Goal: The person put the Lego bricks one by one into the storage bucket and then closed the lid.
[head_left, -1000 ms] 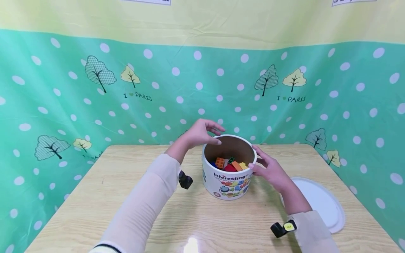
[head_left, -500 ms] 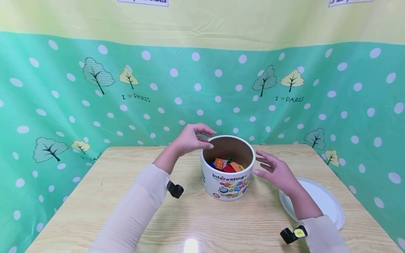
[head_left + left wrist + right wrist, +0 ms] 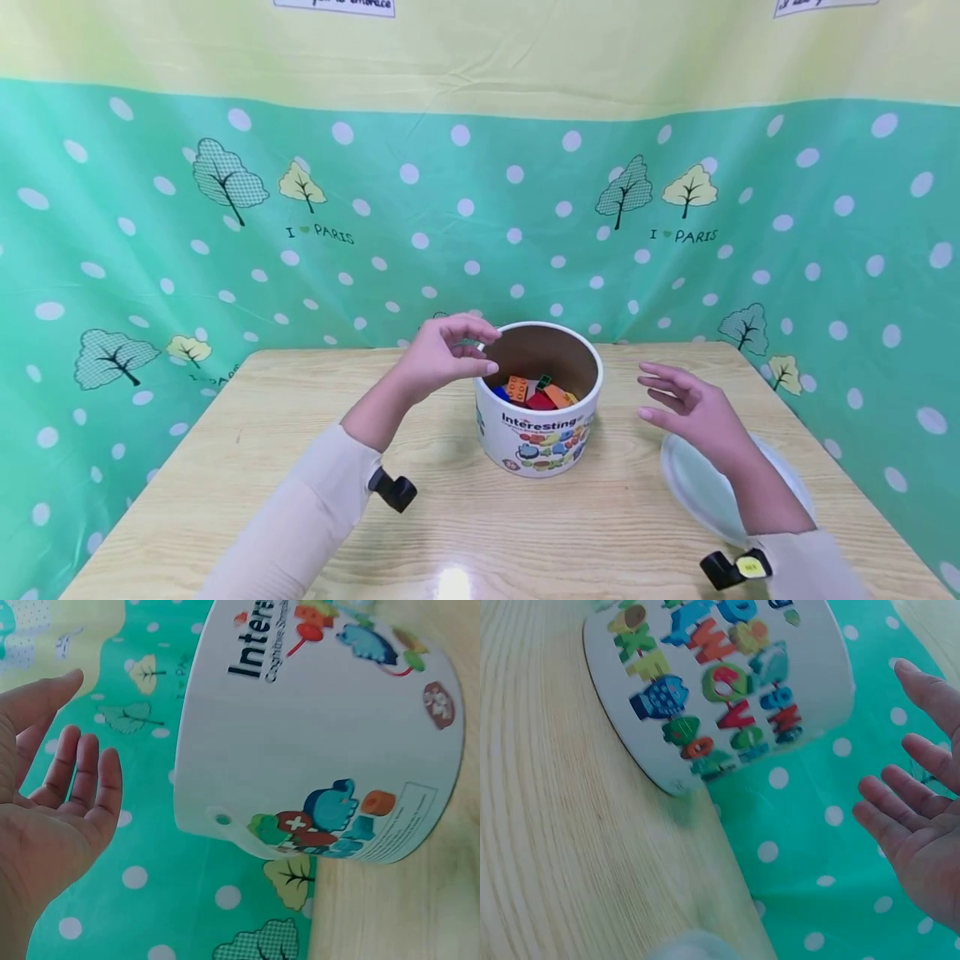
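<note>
A white round bucket point(image 3: 495, 433) printed with "Interesting" and colourful pictures stands upright on the table. Inside lie several toy blocks, among them an orange block point(image 3: 517, 388) and a red block point(image 3: 539, 401). My left hand point(image 3: 442, 357) hovers at the bucket's left rim, fingers loosely bent and holding nothing; the left wrist view shows a gap between that hand point(image 3: 64, 772) and the bucket wall point(image 3: 247, 757). To the right of the bucket, apart from it, my right hand point(image 3: 693, 412) hangs in the air with relaxed fingers and nothing in it.
A round white lid point(image 3: 697, 483) lies flat on the table at the right, partly under my right forearm. The wooden table point(image 3: 300, 417) ends at the back against a green dotted curtain point(image 3: 375, 208). Black wrist cameras point(image 3: 393, 489) are strapped to both sleeves.
My right hand has let go of the bucket's right rim and moved away to the right. My left hand has drawn back leftward and down from over the opening. The bucket stays nearly in place.
</note>
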`<state>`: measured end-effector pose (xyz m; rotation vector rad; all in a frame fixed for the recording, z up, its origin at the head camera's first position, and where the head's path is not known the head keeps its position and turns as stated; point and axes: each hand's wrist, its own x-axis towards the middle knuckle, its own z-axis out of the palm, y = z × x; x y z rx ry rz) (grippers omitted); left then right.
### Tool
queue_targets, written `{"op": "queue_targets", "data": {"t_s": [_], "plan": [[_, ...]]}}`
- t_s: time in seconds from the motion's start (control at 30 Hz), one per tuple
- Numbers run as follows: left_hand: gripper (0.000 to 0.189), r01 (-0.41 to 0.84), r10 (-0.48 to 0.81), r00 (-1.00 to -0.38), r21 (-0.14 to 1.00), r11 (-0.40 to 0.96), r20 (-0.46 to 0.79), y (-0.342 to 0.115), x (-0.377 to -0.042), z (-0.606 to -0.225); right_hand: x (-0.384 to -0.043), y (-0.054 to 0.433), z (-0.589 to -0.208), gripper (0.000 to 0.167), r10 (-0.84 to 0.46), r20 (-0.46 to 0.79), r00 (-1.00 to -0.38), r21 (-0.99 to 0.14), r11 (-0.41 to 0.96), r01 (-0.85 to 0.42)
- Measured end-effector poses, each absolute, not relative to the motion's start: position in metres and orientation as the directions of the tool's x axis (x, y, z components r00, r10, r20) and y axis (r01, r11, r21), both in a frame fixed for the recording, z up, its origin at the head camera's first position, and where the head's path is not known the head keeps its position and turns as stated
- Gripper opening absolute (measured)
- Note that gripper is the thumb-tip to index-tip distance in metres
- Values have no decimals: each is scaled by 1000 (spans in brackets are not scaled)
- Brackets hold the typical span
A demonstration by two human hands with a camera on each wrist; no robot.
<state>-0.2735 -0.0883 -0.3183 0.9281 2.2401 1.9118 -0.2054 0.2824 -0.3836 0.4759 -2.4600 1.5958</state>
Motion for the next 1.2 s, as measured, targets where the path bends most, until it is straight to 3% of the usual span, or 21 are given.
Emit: {"op": "queue_targets", "data": {"t_s": [0.2,0.53,0.9,1.03,1.2], "plan": [[31,403,502,-795,915,15,341,-88,-257,-325,-200,304,-381,49,-210,361,-909,-848,331,-413],[29,456,554,-734,890,-25,392,-71,-231,-341,-190,340,-378,53,-201,403,-893,-822,350,-449],[31,427,608,-698,901,-72,379,-34,-200,-369,-178,380,-393,49,-175,354,-919,-831,391,-395],[30,469,628,-666,881,-69,403,-21,-188,-378,-174,390,-399,48,-144,335,-931,-844,395,-364],[31,444,674,-641,894,-65,367,-3,-179,-390,-169,404,-406,47,-115,312,-943,-818,473,-328]]}}
